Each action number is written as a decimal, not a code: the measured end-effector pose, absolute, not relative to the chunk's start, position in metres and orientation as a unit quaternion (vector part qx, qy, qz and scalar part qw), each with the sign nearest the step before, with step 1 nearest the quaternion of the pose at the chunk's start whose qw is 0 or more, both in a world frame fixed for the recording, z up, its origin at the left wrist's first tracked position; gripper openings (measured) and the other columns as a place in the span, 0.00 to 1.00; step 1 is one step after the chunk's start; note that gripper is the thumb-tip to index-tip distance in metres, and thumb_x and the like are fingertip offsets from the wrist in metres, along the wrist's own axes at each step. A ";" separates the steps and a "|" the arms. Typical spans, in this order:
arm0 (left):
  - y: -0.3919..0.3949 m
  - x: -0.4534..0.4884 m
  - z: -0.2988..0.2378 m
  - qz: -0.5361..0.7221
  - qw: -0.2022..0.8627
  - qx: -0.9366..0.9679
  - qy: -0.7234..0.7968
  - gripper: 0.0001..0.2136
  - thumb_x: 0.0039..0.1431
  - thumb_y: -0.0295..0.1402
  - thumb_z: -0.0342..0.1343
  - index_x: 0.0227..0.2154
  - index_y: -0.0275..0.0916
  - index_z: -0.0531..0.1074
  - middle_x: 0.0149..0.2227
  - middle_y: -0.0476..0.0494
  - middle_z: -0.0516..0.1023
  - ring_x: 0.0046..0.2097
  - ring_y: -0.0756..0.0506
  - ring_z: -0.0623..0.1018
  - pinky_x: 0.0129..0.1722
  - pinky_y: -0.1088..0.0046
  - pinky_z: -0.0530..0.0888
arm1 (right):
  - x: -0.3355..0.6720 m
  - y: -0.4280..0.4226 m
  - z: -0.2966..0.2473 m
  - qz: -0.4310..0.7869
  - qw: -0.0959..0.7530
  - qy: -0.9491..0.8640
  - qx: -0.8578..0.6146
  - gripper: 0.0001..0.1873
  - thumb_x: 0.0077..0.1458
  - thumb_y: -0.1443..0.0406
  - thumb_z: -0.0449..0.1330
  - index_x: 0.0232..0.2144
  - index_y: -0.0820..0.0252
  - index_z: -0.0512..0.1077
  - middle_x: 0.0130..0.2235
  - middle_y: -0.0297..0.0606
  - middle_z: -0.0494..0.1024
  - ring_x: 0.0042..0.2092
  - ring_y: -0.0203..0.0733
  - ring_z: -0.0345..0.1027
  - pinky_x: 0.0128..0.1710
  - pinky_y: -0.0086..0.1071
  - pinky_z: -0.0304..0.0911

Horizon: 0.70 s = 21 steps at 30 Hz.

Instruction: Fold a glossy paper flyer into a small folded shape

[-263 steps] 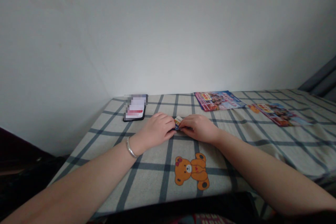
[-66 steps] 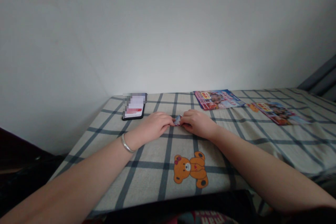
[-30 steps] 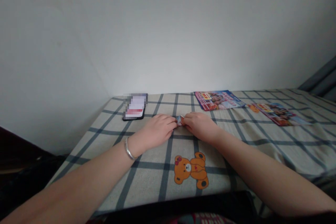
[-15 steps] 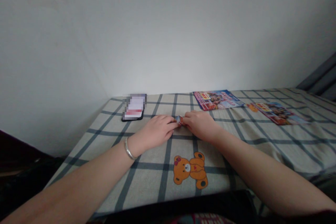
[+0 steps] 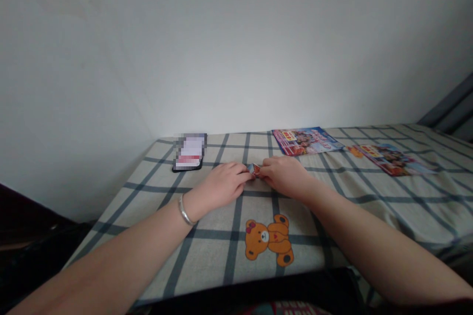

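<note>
My left hand (image 5: 220, 185) and my right hand (image 5: 284, 177) rest knuckles-up on a checked sheet (image 5: 332, 192), fingertips meeting. Pinched between them is a small folded piece of coloured paper (image 5: 254, 169), mostly hidden by the fingers. Both hands are closed on it. A silver bangle (image 5: 184, 210) circles my left wrist.
A black phone (image 5: 189, 152) lies face-up behind my left hand near the wall. Two colourful leaflets lie further right, one (image 5: 306, 140) by the wall, another (image 5: 392, 159) beyond it. An orange bear (image 5: 269, 239) is printed on the sheet in front of the hands.
The folded paper between my fingers has grown smaller and lies lower than 8.8 s ago. My hands stay in the same spot, fingertips working slightly.
</note>
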<state>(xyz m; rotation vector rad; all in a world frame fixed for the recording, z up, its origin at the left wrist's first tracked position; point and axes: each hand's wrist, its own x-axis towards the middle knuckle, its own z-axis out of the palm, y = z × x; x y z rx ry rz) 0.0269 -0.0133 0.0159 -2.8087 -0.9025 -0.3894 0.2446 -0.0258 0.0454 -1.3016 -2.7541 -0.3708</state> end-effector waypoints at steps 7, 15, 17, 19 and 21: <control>-0.013 0.026 0.015 -0.137 0.079 -0.942 -0.297 0.13 0.63 0.26 0.49 0.47 0.41 0.72 0.43 0.44 0.72 0.47 0.44 0.72 0.48 0.64 0.71 | 0.243 -0.027 0.047 -0.107 0.023 -0.881 -0.461 0.13 0.63 0.66 0.52 0.34 0.58 0.77 0.36 0.39 0.78 0.39 0.42 0.71 0.32 0.31 0.58; -0.012 0.025 0.014 -0.139 0.074 -0.941 -0.299 0.12 0.62 0.26 0.50 0.47 0.41 0.72 0.43 0.44 0.72 0.47 0.44 0.72 0.49 0.64 0.71 | 0.243 -0.030 0.050 -0.104 0.017 -0.875 -0.472 0.14 0.62 0.66 0.52 0.34 0.59 0.78 0.37 0.40 0.78 0.40 0.43 0.71 0.34 0.31 0.59; -0.011 0.024 0.013 -0.142 0.073 -0.942 -0.297 0.13 0.62 0.25 0.50 0.47 0.41 0.72 0.44 0.44 0.72 0.47 0.44 0.72 0.48 0.64 0.71 | 0.245 -0.030 0.050 -0.104 0.015 -0.872 -0.478 0.13 0.62 0.65 0.53 0.35 0.59 0.78 0.37 0.41 0.78 0.41 0.44 0.71 0.34 0.31 0.60; -0.011 0.024 0.013 -0.145 0.071 -0.942 -0.295 0.13 0.62 0.25 0.50 0.47 0.41 0.72 0.44 0.44 0.73 0.47 0.44 0.72 0.49 0.64 0.71 | 0.246 -0.029 0.050 -0.103 0.012 -0.868 -0.486 0.13 0.61 0.66 0.53 0.35 0.59 0.78 0.38 0.41 0.79 0.41 0.44 0.72 0.34 0.31 0.60; -0.011 0.024 0.013 -0.147 0.068 -0.942 -0.295 0.13 0.62 0.25 0.50 0.47 0.41 0.72 0.44 0.44 0.73 0.48 0.44 0.72 0.49 0.64 0.70 | 0.247 -0.027 0.049 -0.102 0.012 -0.865 -0.491 0.13 0.61 0.65 0.53 0.35 0.59 0.78 0.38 0.41 0.79 0.41 0.44 0.72 0.34 0.31 0.61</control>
